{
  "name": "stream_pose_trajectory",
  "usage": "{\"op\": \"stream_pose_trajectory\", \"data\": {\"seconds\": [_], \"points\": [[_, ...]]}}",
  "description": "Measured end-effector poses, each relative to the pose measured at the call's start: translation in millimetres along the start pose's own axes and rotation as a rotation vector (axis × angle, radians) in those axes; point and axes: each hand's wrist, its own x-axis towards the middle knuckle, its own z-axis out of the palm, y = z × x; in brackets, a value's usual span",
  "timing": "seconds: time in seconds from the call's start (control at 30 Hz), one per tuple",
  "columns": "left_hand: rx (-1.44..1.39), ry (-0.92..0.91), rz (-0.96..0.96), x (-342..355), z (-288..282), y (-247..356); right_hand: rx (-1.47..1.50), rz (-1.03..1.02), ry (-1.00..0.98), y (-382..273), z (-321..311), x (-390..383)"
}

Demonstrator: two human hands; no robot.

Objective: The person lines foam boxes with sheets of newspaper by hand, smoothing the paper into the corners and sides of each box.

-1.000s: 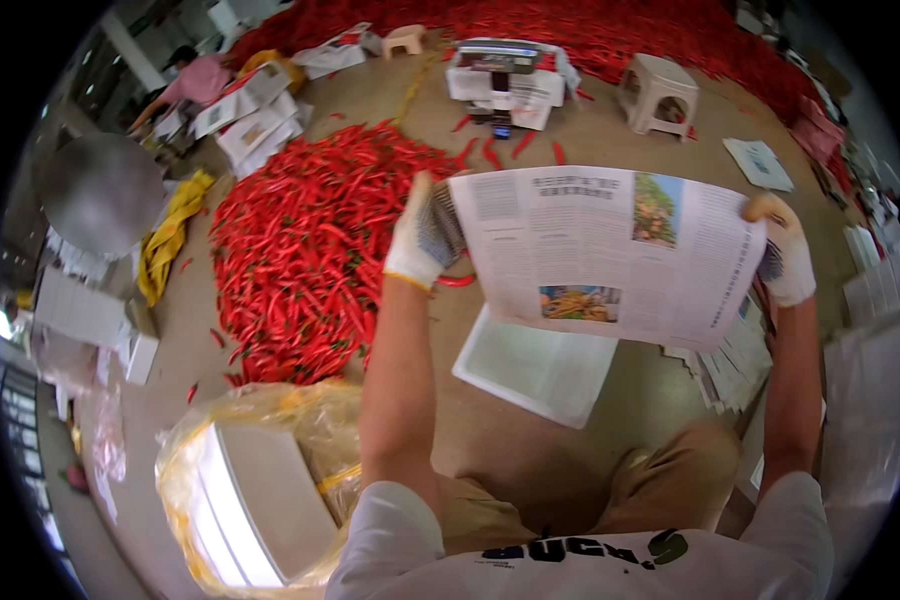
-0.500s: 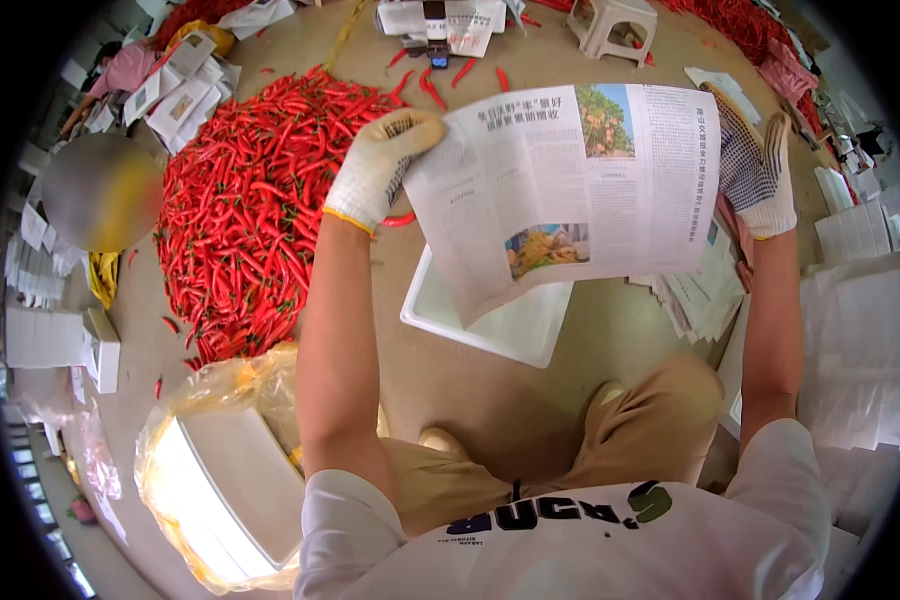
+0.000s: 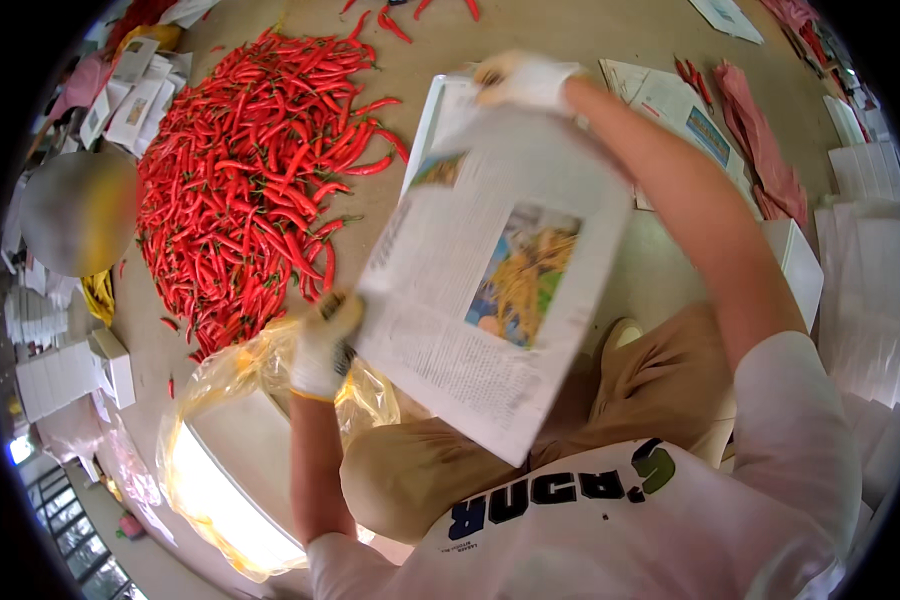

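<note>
White newspaper sheet (image 3: 435, 340): support opposite edges evenly to limit creasing. It hangs over part of the white tray (image 3: 424, 125), left edge clamped in the gloved left hand (image 3: 322, 345). The gloved right hand (image 3: 532, 82) is blurred at the far edge; whether it grips cannot be told.

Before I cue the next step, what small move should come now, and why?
Probably lower the newspaper toward the white tray: the left hand grips one side, the right hand, blurred, is at the far end, and the newspaper hides part of the tray.
</note>
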Motion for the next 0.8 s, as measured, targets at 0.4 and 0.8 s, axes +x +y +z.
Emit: {"op": "stream_pose_trajectory", "data": {"seconds": [0.4,0.8], "points": [[0.359,0.207,-0.068,-51.0,-12.3,-122.7,-0.441,-0.078,-0.162,-46.3,173.3,-103.0],[0.473,0.147,-0.020,-38.6,-27.1,-88.0,-0.269,0.217,-0.642,-35.4,208.4,-122.0]]}}
